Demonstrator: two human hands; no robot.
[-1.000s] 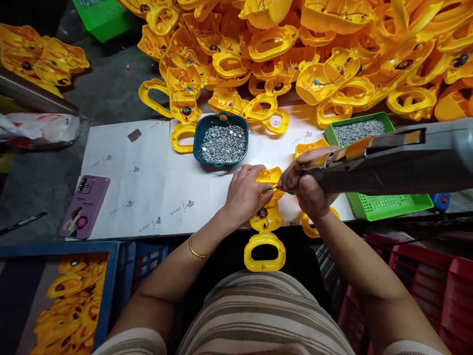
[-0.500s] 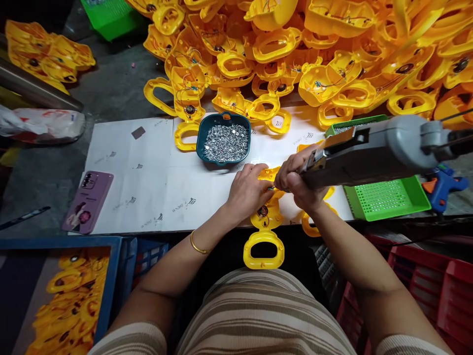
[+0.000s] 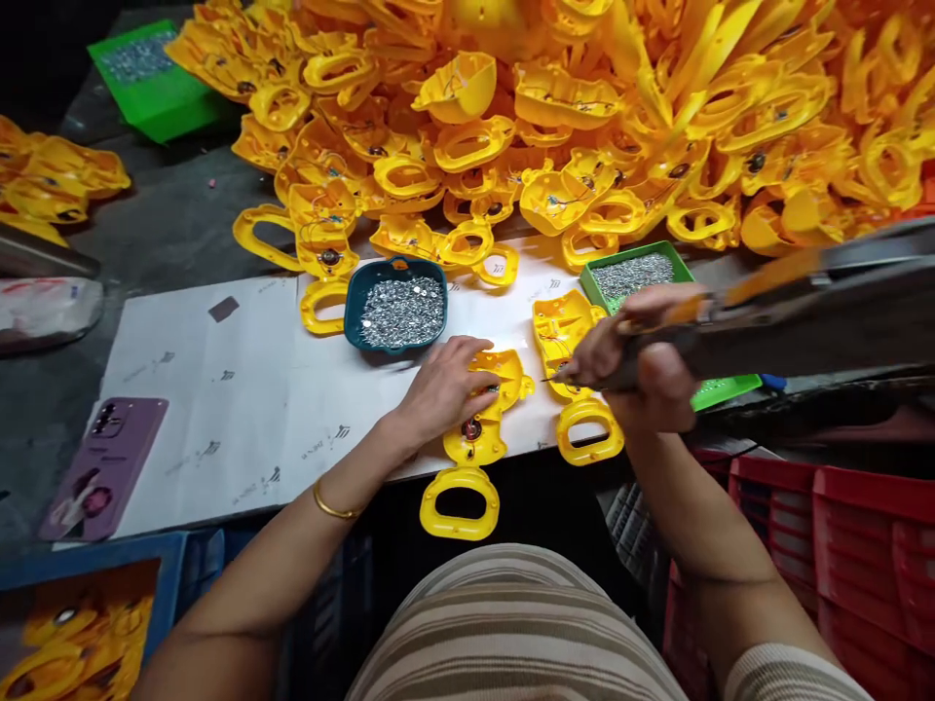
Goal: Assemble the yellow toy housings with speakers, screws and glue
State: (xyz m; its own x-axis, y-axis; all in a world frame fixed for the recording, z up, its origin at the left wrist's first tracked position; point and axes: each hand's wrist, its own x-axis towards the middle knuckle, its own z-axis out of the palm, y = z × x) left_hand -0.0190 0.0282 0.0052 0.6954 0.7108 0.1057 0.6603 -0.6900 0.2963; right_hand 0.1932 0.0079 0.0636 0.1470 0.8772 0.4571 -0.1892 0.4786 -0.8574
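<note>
My left hand [image 3: 443, 387] rests on a yellow plastic shell half [image 3: 482, 443], its fingers curled over the upper left edge. The shell has a round dark part inside and a looped handle that hangs past the table's front edge. In my right hand [image 3: 620, 360] is an electric screwdriver [image 3: 760, 326], held nearly level and blurred by motion. Its thin bit points left, apart from that shell. Just below the bit lies a second yellow shell half [image 3: 559, 326], with wires inside and its own looped handle [image 3: 590, 431].
Behind the white sheet [image 3: 211, 389] is a large heap of yellow shells [image 3: 467, 146]. A dark teal tray [image 3: 355, 336] and a green basket [image 3: 591, 282] hold small screws. A purple phone [image 3: 109, 467] lies at left. Red crates [image 3: 854, 555] stand below right.
My right hand has drawn the screwdriver right, away from the shell under my left hand. More of both shells shows. The whole view has also shifted.
</note>
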